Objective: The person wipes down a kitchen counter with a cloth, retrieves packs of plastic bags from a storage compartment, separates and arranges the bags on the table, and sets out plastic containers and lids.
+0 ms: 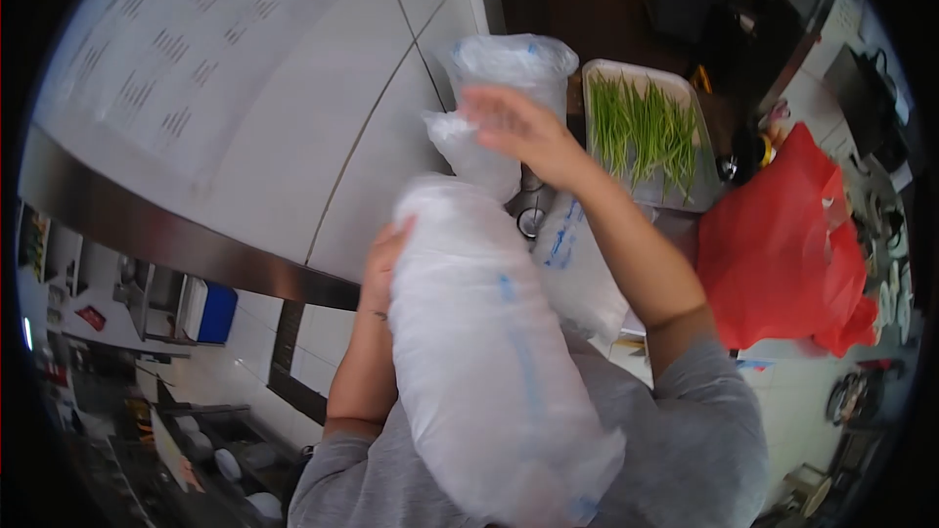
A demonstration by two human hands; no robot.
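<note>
A long, bulky white plastic bundle with a faint blue stripe leans against the front of my body. My left hand is wrapped round its left side near the upper end. Fingers stretched out and slightly blurred, my right hand is above a smaller crumpled white bag; whether it touches the bag is unclear. Behind that hand stands another translucent plastic bundle against the tiled wall. A flatter white plastic pack with blue print lies below my right forearm.
A white tray of green stalks sits right of the bundles. Further right is a large red bag. A small round metal object lies between the plastic packs. Shelves and a blue-sided container are at the lower left.
</note>
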